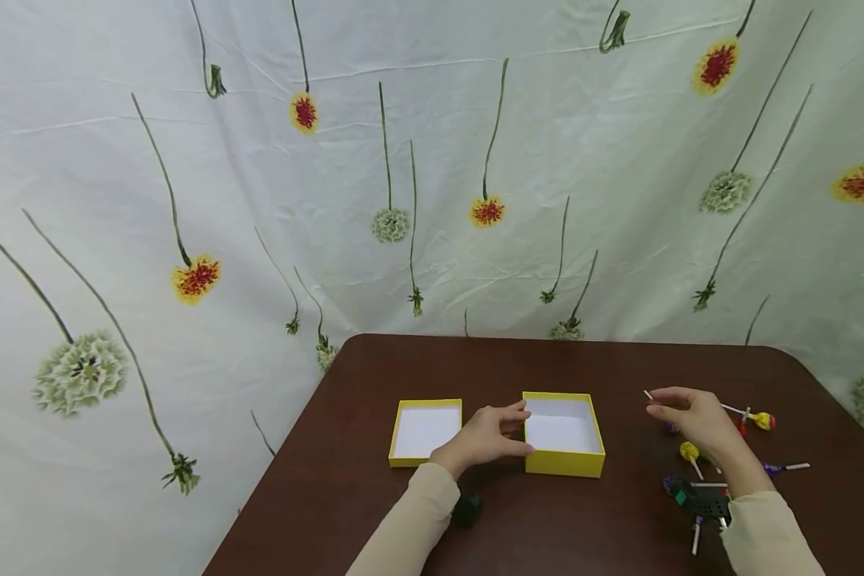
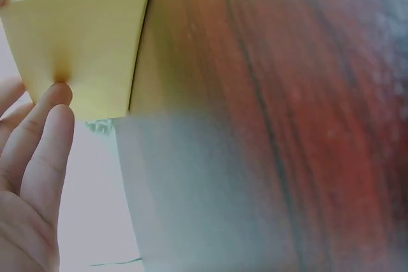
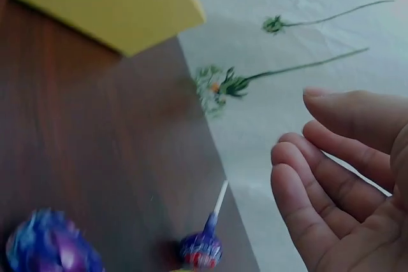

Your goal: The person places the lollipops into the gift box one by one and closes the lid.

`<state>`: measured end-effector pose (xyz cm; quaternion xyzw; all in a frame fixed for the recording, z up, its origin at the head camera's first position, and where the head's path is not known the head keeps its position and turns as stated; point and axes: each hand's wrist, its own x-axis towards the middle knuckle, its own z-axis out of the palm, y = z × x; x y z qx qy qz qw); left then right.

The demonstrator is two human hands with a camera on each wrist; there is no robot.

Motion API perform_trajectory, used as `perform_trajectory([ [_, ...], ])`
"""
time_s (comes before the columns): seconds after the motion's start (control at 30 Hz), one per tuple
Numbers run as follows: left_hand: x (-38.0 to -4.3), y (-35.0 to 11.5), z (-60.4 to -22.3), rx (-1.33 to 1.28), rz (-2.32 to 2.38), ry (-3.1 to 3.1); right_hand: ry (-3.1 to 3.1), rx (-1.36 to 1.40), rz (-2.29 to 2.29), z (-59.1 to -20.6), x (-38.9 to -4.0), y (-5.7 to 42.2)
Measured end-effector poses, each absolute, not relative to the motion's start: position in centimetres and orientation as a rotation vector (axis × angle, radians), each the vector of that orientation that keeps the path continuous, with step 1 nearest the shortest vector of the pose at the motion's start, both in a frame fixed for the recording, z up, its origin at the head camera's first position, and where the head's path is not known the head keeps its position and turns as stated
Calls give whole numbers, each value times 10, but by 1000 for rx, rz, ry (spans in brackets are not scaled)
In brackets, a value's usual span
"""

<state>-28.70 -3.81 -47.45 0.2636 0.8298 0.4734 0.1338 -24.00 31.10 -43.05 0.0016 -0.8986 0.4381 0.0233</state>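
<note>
A yellow box [image 1: 565, 464] with a white inside stands open-topped on the table. Against its left side rests my left hand [image 1: 481, 436], fingers mostly straight; in the left wrist view a fingertip touches the yellow wall [image 2: 95, 42]. My right hand [image 1: 694, 416] hovers over the lollipops at the right. Its fingers are loosely bent, with nothing between thumb and fingertips in the right wrist view. A purple-wrapped lollipop [image 3: 201, 250] lies on the table beyond that hand. Its white stick [image 1: 648, 395] shows past the fingertips in the head view.
A shallow yellow tray-like lid [image 1: 406, 462] lies left of the box. Around the right forearm are a yellow lollipop [image 1: 689, 451], another yellow-and-red one [image 1: 763, 421] and a purple one [image 1: 774, 468], among several more. A flower-printed cloth [image 1: 432, 240] hangs behind the brown table [image 1: 475, 364].
</note>
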Motion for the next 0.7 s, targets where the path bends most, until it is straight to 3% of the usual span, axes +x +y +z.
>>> perform_trajectory([
  [0.7, -285, -38, -475, 782, 1362, 2429, -2809, -296, 1300, -455, -245, 346],
])
